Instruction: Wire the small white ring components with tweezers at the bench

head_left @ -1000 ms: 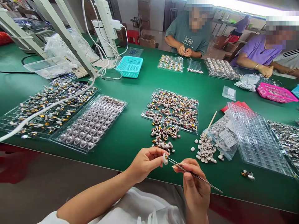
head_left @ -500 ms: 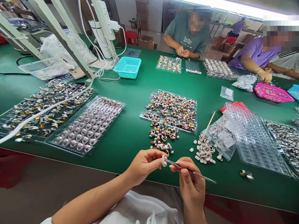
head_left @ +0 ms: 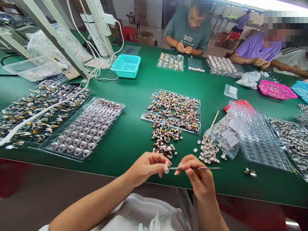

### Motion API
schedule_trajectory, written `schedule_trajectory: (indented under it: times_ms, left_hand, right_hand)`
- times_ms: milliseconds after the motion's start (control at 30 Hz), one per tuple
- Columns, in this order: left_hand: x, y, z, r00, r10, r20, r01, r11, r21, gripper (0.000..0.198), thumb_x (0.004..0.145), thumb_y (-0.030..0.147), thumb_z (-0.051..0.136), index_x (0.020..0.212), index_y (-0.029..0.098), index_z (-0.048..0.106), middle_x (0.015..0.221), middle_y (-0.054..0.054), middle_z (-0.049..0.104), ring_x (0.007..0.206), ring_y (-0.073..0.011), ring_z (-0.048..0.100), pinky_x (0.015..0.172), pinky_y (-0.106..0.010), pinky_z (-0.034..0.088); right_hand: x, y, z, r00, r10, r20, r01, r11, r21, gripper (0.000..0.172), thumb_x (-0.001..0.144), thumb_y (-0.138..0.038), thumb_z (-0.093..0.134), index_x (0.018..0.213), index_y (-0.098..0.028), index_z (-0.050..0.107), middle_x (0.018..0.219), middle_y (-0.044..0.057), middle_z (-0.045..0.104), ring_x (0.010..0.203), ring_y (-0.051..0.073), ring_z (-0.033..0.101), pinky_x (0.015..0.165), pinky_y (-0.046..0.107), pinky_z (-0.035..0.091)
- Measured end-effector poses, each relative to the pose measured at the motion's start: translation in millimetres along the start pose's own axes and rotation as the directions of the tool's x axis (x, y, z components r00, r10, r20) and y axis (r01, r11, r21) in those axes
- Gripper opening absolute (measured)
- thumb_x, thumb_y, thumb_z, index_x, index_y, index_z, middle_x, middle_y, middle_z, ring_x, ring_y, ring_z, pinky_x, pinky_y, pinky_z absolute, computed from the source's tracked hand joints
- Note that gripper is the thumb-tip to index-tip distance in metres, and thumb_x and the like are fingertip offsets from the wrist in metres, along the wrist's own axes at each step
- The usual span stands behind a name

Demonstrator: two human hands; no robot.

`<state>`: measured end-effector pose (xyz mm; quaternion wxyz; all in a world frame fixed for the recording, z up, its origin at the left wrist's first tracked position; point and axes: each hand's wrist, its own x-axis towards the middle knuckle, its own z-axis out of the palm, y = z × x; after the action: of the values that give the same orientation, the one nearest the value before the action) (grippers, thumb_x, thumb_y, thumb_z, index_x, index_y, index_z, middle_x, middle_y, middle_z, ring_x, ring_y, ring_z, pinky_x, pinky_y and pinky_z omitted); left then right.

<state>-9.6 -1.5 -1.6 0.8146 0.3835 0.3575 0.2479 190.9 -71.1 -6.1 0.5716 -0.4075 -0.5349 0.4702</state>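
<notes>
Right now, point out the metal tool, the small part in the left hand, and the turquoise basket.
Metal tool (head_left: 211,168), head view: bare rear length of its shaft.
Small part (head_left: 166,167), head view: its pale shell.
Turquoise basket (head_left: 126,73), head view: its near wall.

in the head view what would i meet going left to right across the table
Jumbled parts, rows of grey ring-shaped parts, left hand, pale part at its fingertips, right hand, transparent grid tray, silvery parts.
</notes>
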Motion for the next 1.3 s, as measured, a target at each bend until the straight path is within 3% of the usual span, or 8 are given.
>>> schedule_trajectory:
  times_ms: [200, 333, 400, 533, 667, 833, 967, 1300]
  left_hand:
    - [0.6, 2.9, 2.0, 1.0, 0.003, -0.006, -0.002, 0.992, 0.124, 0.019, 0.072, 0.03, 0.077, 0.078, 0.012, 0.074, 0.071, -0.003, 0.067, 0.059, -0.0104, 0.053, 0.056, -0.021, 0.047]
    - [2.3, 7.3, 7.5, 0.999, 0.03, -0.045, -0.019, 0.974, 0.228, 0.018, 0.072, 0.031, 0.073, 0.075, 0.013, 0.072, 0.069, -0.002, 0.065, 0.057, -0.0105, 0.051, 0.055, -0.021, 0.046]
    - [4.4, 7.0, 9.6, 0.997, 0.053, -0.061, -0.034, 0.959, 0.281, 0.019, 0.072, 0.033, 0.072, 0.074, 0.014, 0.071, 0.068, -0.001, 0.065, 0.057, -0.0113, 0.052, 0.056, -0.021, 0.046]
    - [9.7, 3.6, 11.9, 0.994, 0.086, -0.061, -0.058, 0.926, 0.373, 0.022, 0.076, 0.037, 0.069, 0.076, 0.015, 0.071, 0.073, -0.003, 0.067, 0.06, -0.0131, 0.053, 0.057, -0.022, 0.047]
    - [12.2, 4.1, 9.5, 0.993, 0.086, -0.08, -0.047, 0.915, 0.401, 0.023, 0.076, 0.039, 0.069, 0.077, 0.016, 0.072, 0.073, -0.003, 0.066, 0.06, -0.0134, 0.052, 0.057, -0.022, 0.045]
    - [13.3, 2.0, 2.0, 0.993, 0.083, -0.08, -0.038, 0.89, 0.454, 0.027, 0.078, 0.042, 0.068, 0.078, 0.016, 0.072, 0.073, -0.003, 0.064, 0.061, -0.0141, 0.051, 0.058, -0.023, 0.044]
    - [14.6, -4.9, 1.5, 0.993, 0.098, -0.063, -0.057, 0.881, 0.471, 0.03, 0.079, 0.046, 0.067, 0.082, 0.016, 0.074, 0.074, -0.004, 0.065, 0.063, -0.0153, 0.052, 0.058, -0.023, 0.045]
    - [14.1, -1.8, 8.9, 0.996, 0.082, -0.033, -0.059, 0.899, 0.433, 0.028, 0.079, 0.043, 0.069, 0.084, 0.016, 0.075, 0.076, -0.005, 0.066, 0.065, -0.0162, 0.054, 0.061, -0.024, 0.047]
  right_hand:
    - [3.1, -31.6, -6.3, 0.92, -0.069, 0.386, 0.252, 0.859, -0.447, 0.028, 0.097, -0.014, 0.048, 0.115, -0.027, 0.064, 0.101, 0.005, 0.069, 0.083, 0.016, 0.068, 0.071, 0.029, 0.058]
    - [3.3, -40.7, 4.4, 0.795, -0.082, 0.601, 0.502, 0.645, -0.577, 0.029, 0.096, -0.012, 0.047, 0.119, -0.02, 0.063, 0.098, 0.009, 0.071, 0.091, 0.021, 0.067, 0.081, 0.036, 0.057]
    - [1.3, -37.2, 9.1, 0.782, -0.113, 0.613, 0.551, 0.587, -0.594, 0.027, 0.096, -0.013, 0.048, 0.119, -0.018, 0.062, 0.095, 0.01, 0.071, 0.091, 0.023, 0.067, 0.08, 0.038, 0.057]
    - [-10.5, -24.6, 6.6, 0.858, -0.255, 0.446, 0.491, 0.664, -0.565, 0.033, 0.094, -0.016, 0.053, 0.126, -0.023, 0.056, 0.094, 0.008, 0.07, 0.088, 0.021, 0.067, 0.077, 0.037, 0.057]
    - [-31.3, -23.2, -21.9, 0.978, -0.204, 0.029, 0.189, 0.827, -0.53, 0.027, 0.096, -0.017, 0.05, 0.119, -0.026, 0.059, 0.097, 0.006, 0.07, 0.091, 0.02, 0.067, 0.08, 0.038, 0.056]
    - [-52.0, -25.7, -79.5, 0.853, -0.178, -0.491, -0.265, 0.662, -0.701, 0.026, 0.099, -0.025, 0.044, 0.118, -0.022, 0.062, 0.1, 0.007, 0.067, 0.086, 0.019, 0.066, 0.078, 0.035, 0.056]
    - [-51.9, -13.6, -102.9, 0.872, -0.19, -0.451, -0.312, 0.493, -0.812, 0.021, 0.097, -0.028, 0.05, 0.107, -0.02, 0.066, 0.101, 0.009, 0.066, 0.093, 0.022, 0.064, 0.084, 0.036, 0.053]
    - [-25.8, 11.3, -100.9, 0.947, -0.118, -0.299, -0.253, 0.301, -0.92, 0.018, 0.093, -0.026, 0.056, 0.101, -0.018, 0.07, 0.094, 0.008, 0.064, 0.083, 0.022, 0.064, 0.076, 0.036, 0.054]
